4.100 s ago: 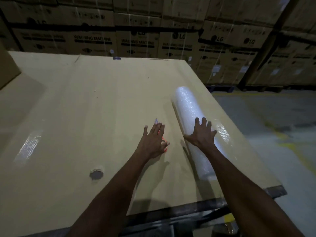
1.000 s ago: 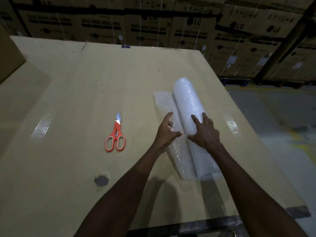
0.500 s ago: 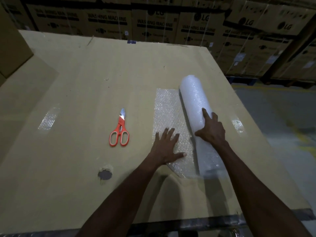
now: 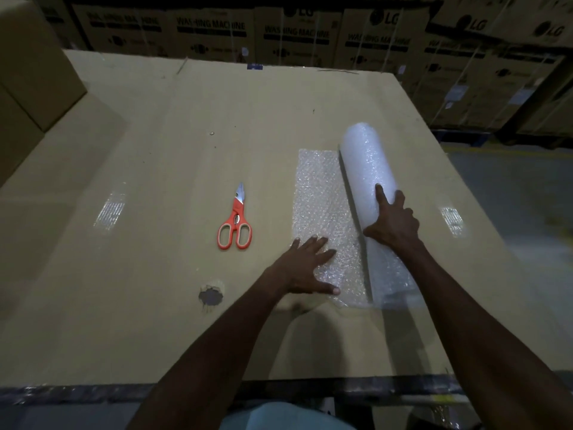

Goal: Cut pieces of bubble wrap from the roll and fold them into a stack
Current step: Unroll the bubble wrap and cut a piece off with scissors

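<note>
1. Bubble wrap roll (image 4: 370,193) lies on the cardboard-covered table (image 4: 155,150) at about 2 o'clock from where I'm standing, long axis running away from me. A short flat sheet (image 4: 319,193) is already paid out of it toward 9 o'clock and lies on the table, not cut off yet.

2. Left hand (image 4: 305,268) is spread flat, fingers straight, pressing down the near end of that sheet. It's pinning, not pinching.

3. Right hand (image 4: 393,221) sits on top of the roll, fingers laid over the curve and thumb down on the side facing the sheet. It looks like a light steadying hold more than a real grip.

4. Scissors (image 4: 234,222), orange handles, lie closed at roughly 10 o'clock from the left hand, well apart from the wrap, blades pointing away from me. Nobody's touching them.

5. Progress check: I'd say we're right at the start. No cut pieces and no folded stack anywhere I can see.

6. What's left, as I read it: maybe unroll more, grab the scissors, cut the sheet free, fold it, then repeat until there's a stack. So pretty much everything.

7. Background is just stacked washing machine cartons (image 4: 294,32) at 12 o'clock.
</note>
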The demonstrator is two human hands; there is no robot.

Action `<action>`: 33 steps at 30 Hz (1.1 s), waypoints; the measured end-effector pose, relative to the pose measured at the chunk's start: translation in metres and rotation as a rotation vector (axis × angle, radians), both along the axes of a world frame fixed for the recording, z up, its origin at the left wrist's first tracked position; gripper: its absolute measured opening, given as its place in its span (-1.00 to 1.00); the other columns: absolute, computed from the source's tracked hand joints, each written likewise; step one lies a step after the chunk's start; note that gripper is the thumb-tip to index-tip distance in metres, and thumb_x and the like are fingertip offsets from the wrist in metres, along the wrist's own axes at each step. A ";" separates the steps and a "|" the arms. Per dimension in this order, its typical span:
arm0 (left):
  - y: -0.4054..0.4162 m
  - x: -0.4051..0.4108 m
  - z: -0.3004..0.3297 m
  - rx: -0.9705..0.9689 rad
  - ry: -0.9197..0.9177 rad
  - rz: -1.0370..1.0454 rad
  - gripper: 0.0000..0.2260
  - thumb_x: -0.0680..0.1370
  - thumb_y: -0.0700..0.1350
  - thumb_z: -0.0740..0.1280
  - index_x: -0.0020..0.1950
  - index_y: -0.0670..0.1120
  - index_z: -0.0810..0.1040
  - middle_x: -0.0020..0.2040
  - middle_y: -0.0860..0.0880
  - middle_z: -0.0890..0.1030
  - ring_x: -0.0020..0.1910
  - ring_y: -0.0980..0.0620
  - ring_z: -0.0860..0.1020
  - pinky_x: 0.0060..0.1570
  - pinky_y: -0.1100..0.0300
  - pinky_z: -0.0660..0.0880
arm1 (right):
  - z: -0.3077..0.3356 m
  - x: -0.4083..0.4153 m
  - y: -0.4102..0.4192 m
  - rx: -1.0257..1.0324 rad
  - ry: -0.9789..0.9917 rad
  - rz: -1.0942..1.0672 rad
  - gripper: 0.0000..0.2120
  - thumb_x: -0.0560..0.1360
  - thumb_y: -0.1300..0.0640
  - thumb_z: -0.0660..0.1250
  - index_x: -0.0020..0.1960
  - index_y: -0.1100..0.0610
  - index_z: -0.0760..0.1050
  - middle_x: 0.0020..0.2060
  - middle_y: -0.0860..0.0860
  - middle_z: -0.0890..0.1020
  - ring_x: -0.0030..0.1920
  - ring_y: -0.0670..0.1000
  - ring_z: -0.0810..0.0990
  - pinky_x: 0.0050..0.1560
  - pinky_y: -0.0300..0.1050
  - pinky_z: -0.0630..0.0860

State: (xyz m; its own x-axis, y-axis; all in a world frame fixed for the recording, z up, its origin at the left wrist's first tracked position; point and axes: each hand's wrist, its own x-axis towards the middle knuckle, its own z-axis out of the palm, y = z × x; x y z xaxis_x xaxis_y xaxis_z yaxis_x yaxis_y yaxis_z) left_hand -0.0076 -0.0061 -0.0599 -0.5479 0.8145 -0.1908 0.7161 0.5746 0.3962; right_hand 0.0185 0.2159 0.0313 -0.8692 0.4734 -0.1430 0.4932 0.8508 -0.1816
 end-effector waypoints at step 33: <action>-0.076 -0.021 -0.015 -0.074 0.205 0.150 -0.08 0.45 0.53 -0.22 0.64 -0.04 -0.01 0.65 -0.01 -0.05 0.62 -0.06 -0.08 0.51 -0.24 -0.16 | 0.017 0.031 0.014 -0.550 0.202 -0.211 -0.17 0.41 -0.08 0.43 0.60 0.04 0.21 0.51 0.12 0.38 0.41 0.18 0.44 0.29 0.01 0.38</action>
State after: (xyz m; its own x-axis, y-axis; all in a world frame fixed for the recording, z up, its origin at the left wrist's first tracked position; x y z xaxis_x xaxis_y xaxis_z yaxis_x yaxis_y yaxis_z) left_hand -0.0283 -0.0825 -0.0749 -0.6952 0.7089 -0.1192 0.6814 0.7026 0.2050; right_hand 0.0494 0.2301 0.0479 -0.8001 0.5419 -0.2572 0.5507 0.4937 -0.6731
